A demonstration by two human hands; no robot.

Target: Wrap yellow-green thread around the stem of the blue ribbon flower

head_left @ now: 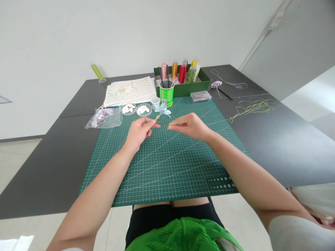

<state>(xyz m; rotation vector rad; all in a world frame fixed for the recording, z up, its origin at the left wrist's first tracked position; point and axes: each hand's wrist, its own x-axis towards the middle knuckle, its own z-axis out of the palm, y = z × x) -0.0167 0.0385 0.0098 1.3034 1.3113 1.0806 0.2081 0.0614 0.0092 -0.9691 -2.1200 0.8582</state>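
Note:
A pale blue artificial flower [162, 109] with pointed petals stands tilted above the cutting mat, its short stem wrapped in yellow-green. Thumb and fingers of my left hand [141, 131] pinch that stem. Just to the right, apart from the flower, my right hand [190, 126] is closed in a pinch, with a tiny yellowish bit showing at its fingertips. This seems to be the yellow-green thread [251, 108], whose loose tangle lies on the table to the right and trails faintly towards that hand.
The green cutting mat [167, 167] lies on a dark table [42, 170]. Behind the hands are a green can [166, 94] with sticks, petal dishes [143, 110], a thread box [183, 91], a clear case [200, 96], paper sheets [131, 92] and a plastic bag [104, 118].

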